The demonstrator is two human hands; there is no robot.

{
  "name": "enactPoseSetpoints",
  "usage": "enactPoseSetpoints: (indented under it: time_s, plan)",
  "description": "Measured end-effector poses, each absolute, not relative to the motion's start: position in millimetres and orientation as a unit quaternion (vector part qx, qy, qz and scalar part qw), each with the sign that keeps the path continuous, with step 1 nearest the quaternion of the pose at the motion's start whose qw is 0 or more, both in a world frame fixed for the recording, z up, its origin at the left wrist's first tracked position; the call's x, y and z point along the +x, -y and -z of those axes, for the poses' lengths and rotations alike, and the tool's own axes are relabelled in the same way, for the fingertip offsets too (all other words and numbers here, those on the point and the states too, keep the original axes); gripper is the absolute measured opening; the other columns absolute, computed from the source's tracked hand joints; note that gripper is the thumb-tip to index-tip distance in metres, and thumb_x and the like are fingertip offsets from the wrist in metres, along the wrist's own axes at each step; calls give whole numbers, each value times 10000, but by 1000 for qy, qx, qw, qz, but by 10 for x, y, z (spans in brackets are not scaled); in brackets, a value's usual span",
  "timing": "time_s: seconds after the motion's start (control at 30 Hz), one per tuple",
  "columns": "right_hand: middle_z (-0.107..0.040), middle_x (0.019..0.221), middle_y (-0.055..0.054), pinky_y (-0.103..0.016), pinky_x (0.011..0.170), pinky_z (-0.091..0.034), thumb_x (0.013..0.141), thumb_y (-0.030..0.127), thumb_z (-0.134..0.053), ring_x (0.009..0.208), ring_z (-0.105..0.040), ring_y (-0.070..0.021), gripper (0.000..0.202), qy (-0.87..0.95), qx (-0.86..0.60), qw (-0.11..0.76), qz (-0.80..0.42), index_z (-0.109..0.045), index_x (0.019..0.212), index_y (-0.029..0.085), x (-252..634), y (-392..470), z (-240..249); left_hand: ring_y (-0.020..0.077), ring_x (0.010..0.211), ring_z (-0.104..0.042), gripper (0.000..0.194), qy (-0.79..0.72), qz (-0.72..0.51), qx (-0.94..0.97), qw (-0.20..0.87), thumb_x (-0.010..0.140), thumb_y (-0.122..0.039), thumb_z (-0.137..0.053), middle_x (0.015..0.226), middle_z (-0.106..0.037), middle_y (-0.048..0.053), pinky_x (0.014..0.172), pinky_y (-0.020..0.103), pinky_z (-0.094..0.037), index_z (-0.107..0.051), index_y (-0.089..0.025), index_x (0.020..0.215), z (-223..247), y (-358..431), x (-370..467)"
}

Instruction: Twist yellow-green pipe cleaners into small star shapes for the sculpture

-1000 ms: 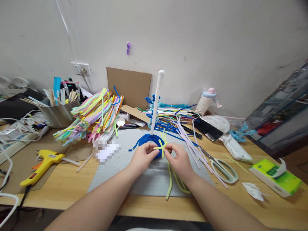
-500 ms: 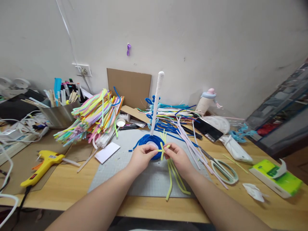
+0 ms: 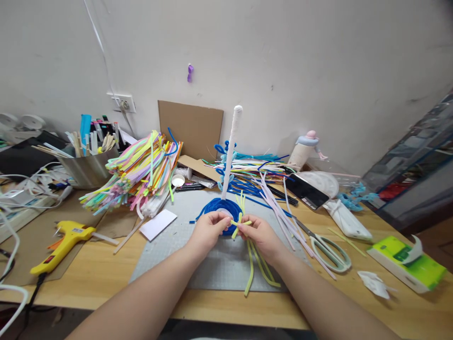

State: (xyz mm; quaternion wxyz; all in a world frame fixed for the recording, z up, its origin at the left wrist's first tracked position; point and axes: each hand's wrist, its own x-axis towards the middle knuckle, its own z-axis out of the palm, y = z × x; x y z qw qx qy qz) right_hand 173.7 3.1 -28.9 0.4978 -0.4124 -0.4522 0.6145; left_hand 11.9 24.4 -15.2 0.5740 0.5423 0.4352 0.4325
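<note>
Both hands meet over the middle of the grey cutting mat [image 3: 159, 257]. Between them is a small cross of short yellow-green pipe cleaners [image 3: 239, 220]. My right hand [image 3: 260, 234] pinches it from the right with thumb and finger. My left hand [image 3: 212, 230], closed in a pinch, has its fingertips at the cross's left end. Just behind the hands lies a round base of coiled blue pipe cleaner [image 3: 212, 206], partly covered by my left hand. A white wrapped rod [image 3: 230, 151] stands up from it. Longer yellow-green pipe cleaners [image 3: 250, 269] lie under my right hand.
A yellow glue gun [image 3: 62, 243] and a large bundle of coloured pipe cleaners [image 3: 141, 170] are on the left. Scissors [image 3: 331, 253], lilac pipe cleaners [image 3: 276, 203], a phone [image 3: 307, 190] and a green tissue pack [image 3: 406, 259] lie on the right.
The yellow-green cross has turned and tilted between my fingers. My right fingertips have shifted slightly left and now grip lower on it.
</note>
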Motion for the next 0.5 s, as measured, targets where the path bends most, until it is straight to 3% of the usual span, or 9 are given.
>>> enactPoseSetpoints:
  time_s: [0.1,0.17,0.27,0.37,0.5]
  plan:
    - [-593,575,22,-214,525,-330,686,323,-724,529,-490,-92,225,398,-390,500,-663,-574,758,172,1728,-16,279,167,775,-589,465,-403,-430,555,588,689,-421,-657,903,-656,76,628,246,-430,-617,-150,1064,106,-210,123]
    - [-581,566,29,-211,519,-328,687,320,-723,523,-485,-89,216,375,-381,500,-681,-573,751,179,1724,-5,260,205,962,-566,495,-380,-423,592,571,750,-444,-595,1096,-614,95,787,303,-443,-571,-186,1171,85,-184,114]
    - [-568,549,37,-209,512,-323,687,316,-722,512,-476,-88,206,366,-379,504,-684,-568,732,187,1722,6,240,225,1216,-403,477,-355,-405,661,522,876,-505,-336,1314,-481,56,1030,384,-286,-557,-251,1213,82,-151,93]
    - [-566,532,35,-211,508,-320,694,318,-713,500,-465,-87,201,375,-382,502,-679,-564,717,185,1720,9,234,212,1299,-293,610,-341,-386,686,514,901,-519,-99,1366,-425,27,1107,399,-127,-543,-261,1232,97,-141,80]
    - [-563,527,35,-211,503,-316,687,315,-719,496,-463,-84,213,378,-385,510,-670,-556,694,178,1715,9,225,198,1304,-288,708,-333,-402,664,536,891,-502,18,1372,-414,38,1110,381,-147,-524,-226,1254,99,-154,76]
